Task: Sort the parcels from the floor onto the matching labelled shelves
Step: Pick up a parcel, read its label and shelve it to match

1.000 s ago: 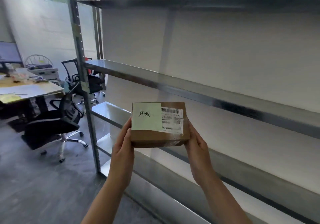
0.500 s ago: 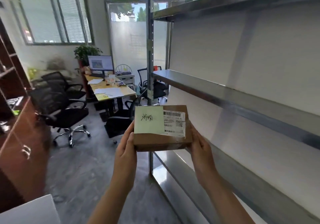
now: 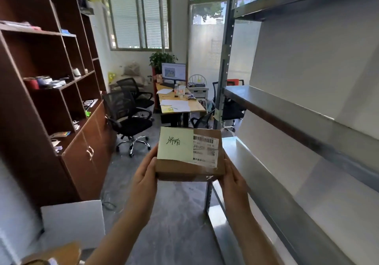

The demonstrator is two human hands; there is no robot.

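Observation:
I hold a small brown cardboard parcel (image 3: 187,169) at chest height between both hands. A pale green note with black handwriting and a white barcode label cover its top. My left hand (image 3: 144,175) grips its left side and my right hand (image 3: 233,179) grips its right side. The metal shelf rack (image 3: 287,109) stands on my right, its steel boards bare; no shelf label shows in this view. The parcel sits just left of the rack's end post (image 3: 224,59).
A dark wooden cabinet (image 3: 61,92) lines the left wall. Black office chairs (image 3: 131,117) and a desk (image 3: 180,105) with a monitor stand ahead. A white board (image 3: 71,223) and a brown box corner (image 3: 57,252) lie on the grey floor at lower left.
My view has swung left, from facing the rack to looking down the room. The parcel stays held in both hands at the same height.

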